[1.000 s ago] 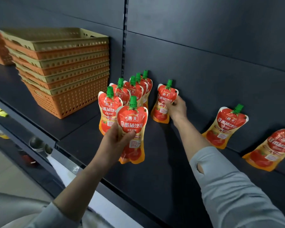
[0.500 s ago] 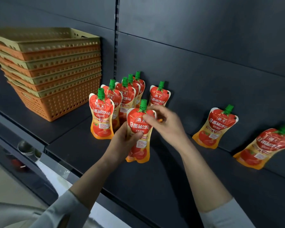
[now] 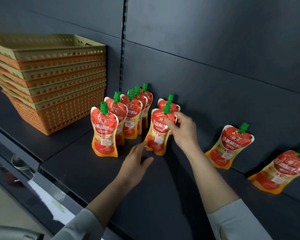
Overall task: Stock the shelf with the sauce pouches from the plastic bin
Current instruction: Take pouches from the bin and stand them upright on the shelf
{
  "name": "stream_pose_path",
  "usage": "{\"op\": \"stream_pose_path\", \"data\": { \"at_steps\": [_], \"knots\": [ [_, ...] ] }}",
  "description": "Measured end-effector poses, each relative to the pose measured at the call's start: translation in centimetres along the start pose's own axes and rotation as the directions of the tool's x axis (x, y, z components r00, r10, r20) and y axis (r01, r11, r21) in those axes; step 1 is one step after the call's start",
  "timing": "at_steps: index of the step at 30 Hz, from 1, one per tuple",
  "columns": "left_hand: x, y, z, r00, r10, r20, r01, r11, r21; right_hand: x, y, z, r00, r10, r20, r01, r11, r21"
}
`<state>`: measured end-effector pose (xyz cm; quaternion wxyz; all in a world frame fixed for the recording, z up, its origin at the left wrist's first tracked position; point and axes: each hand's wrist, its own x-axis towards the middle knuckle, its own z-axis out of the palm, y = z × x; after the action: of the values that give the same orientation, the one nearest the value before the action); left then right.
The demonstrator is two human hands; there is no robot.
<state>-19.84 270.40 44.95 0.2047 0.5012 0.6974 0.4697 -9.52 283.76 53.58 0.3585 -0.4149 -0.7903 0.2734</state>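
Note:
Red tomato sauce pouches with green caps stand on the dark shelf. A row of several pouches runs back to the rear panel, with the front pouch nearest me. My right hand pinches the upper right edge of another upright pouch, which stands in front of a pouch at the back panel. My left hand hovers open just below and left of that pouch's base, fingertips close to it. Two more pouches lean against the back panel to the right.
A stack of orange and beige perforated plastic baskets sits on the shelf at the left. A lower shelf edge with a white price strip runs along the bottom left. Bare shelf surface lies in front of the pouches.
The pouch that my left hand carried now stands on the shelf in front of the back pouch. My left hand has let go and dropped lower. My right hand has taken its top edge.

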Motion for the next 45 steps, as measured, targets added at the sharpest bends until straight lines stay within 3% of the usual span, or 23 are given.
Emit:
{"op": "stream_pose_path", "data": {
  "at_steps": [3, 7, 22, 28, 36, 45],
  "knots": [
    [1.0, -0.5, 0.8, 0.998, -0.005, 0.061, -0.003, 0.991, 0.132, 1.0, -0.3, 0.4, 1.0, -0.004, -0.027, 0.003, 1.0, -0.023],
    [2.4, -0.6, 1.6, 0.999, 0.001, 0.049, -0.01, 0.983, 0.183, 1.4, -0.5, 0.5, 0.996, -0.059, -0.06, 0.053, 0.994, -0.093],
    [3.8, -1.2, 1.6, 0.997, -0.005, 0.072, -0.011, 0.977, 0.213, 1.2, -0.1, -0.2, 0.979, -0.203, -0.02, 0.19, 0.944, -0.269],
    [1.6, -0.4, -0.6, 0.995, 0.095, 0.035, -0.101, 0.967, 0.233, -1.1, 0.4, -1.5, 0.955, -0.283, -0.088, 0.24, 0.913, -0.329],
    [-10.3, -1.4, -7.5, 0.958, 0.253, -0.134, -0.235, 0.962, 0.14, -14.8, -2.2, -0.2, 0.945, -0.3, -0.128, 0.259, 0.929, -0.264],
    [-30.3, -8.9, -15.4, 0.961, -0.018, -0.277, 0.046, 0.995, 0.093, -35.7, -6.8, 10.2, 0.957, -0.291, -0.001, 0.29, 0.953, -0.09]
  ]
}}
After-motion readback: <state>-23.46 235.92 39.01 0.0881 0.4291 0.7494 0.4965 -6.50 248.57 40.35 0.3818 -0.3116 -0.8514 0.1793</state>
